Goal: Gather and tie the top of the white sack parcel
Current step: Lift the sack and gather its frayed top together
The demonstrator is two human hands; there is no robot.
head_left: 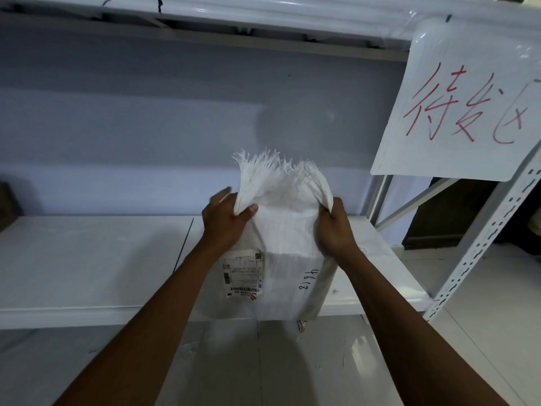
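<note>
Woven white sack parcel (pixel 288 268): boxy, stands on the near edge of the metal shelf (pixel 87 259), label on its left face.
Left hand (pixel 227 219): closed, pinching the frayed top's left corner.
Right hand (pixel 335 227): closed round the right corner.
Progress: I judge gathering barely begun; bunching and knotting remain.

parcel depot: metal shelving (pixel 480 244), labelled parcel (pixel 287 259)
</note>
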